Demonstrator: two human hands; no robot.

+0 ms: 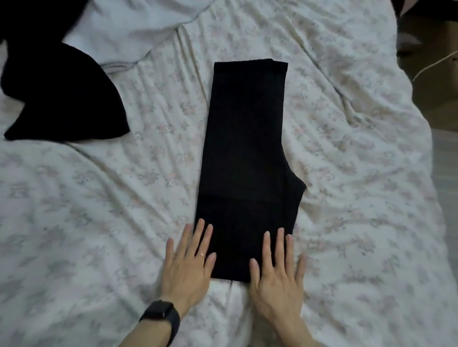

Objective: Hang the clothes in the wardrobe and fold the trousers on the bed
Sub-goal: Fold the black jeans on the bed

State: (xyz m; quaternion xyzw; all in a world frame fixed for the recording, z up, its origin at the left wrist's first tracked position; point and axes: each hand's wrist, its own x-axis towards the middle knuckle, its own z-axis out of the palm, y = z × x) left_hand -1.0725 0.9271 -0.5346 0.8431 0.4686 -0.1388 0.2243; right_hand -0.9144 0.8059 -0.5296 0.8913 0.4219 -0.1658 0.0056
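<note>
Head view: black trousers (247,152) folded on the bed (75,213)

We see the trousers lying lengthwise in the middle of the bed; the left hand (187,268), with a dark watch (161,315) on its wrist, and the right hand (277,281) rest flat and outstretched on the near end, grasping nothing; another black garment (60,91) lies well apart at the left.

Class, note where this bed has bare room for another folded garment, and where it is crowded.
Free: floral quilt right of the black trousers; the strip between them and the black garment; the near-left quilt. Crowded: far left, where that garment meets white bedding; trousers' near end, under left hand and right hand.
</note>
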